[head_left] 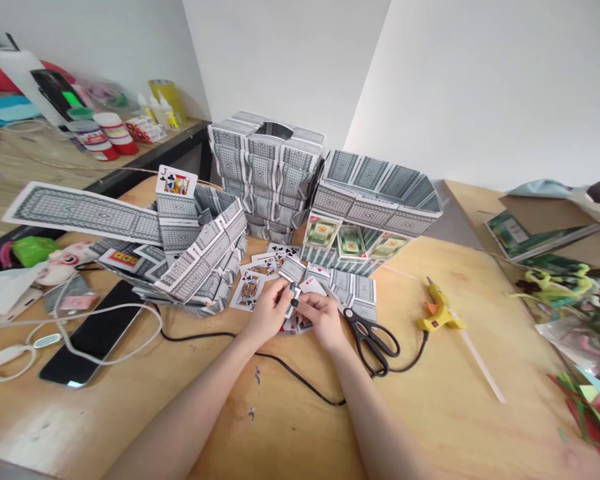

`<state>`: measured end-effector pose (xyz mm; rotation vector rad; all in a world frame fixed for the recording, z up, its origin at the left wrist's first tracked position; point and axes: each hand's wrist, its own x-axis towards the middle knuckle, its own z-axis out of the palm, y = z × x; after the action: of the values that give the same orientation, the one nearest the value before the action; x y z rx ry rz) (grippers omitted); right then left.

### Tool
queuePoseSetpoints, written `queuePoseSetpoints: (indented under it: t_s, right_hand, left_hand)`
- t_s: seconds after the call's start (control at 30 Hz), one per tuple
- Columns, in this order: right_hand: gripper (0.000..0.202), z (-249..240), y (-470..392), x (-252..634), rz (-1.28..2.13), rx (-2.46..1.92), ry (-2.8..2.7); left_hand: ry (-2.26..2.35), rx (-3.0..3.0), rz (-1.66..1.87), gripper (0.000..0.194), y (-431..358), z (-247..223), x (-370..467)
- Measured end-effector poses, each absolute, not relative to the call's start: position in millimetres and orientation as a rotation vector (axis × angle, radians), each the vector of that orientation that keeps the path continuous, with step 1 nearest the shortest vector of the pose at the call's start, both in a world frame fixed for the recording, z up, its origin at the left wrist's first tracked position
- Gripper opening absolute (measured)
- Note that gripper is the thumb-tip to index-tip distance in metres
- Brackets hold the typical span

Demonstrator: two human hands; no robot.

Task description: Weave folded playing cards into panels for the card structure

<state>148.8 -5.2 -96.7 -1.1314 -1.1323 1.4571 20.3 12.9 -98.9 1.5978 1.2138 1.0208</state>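
Observation:
Over the middle of the wooden table, my left hand and my right hand meet with their fingers pinched together. Between the fingertips is a small white piece that looks like a playing card, mostly covered by the fingers. Loose playing cards lie face up just beyond my left hand. Patterned card backs lie behind my right hand. Black-handled scissors rest right beside my right hand, blades toward the cards.
Structures built of cards, a tall block, an open box and a tilted piece, stand behind. A yellow glue gun lies right, its cord crossing the table. A phone and white cable lie left.

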Motion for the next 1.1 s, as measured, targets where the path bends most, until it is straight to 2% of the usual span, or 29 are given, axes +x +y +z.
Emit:
queuePoseSetpoints:
  t_s: [1.1]
  right_hand:
    - [0.017,-95.3,-5.4,149.3,1.406,-1.159,-1.134]
  left_hand:
    - [1.166,1.588,1.051,0.021,14.2,-104.4,18.0]
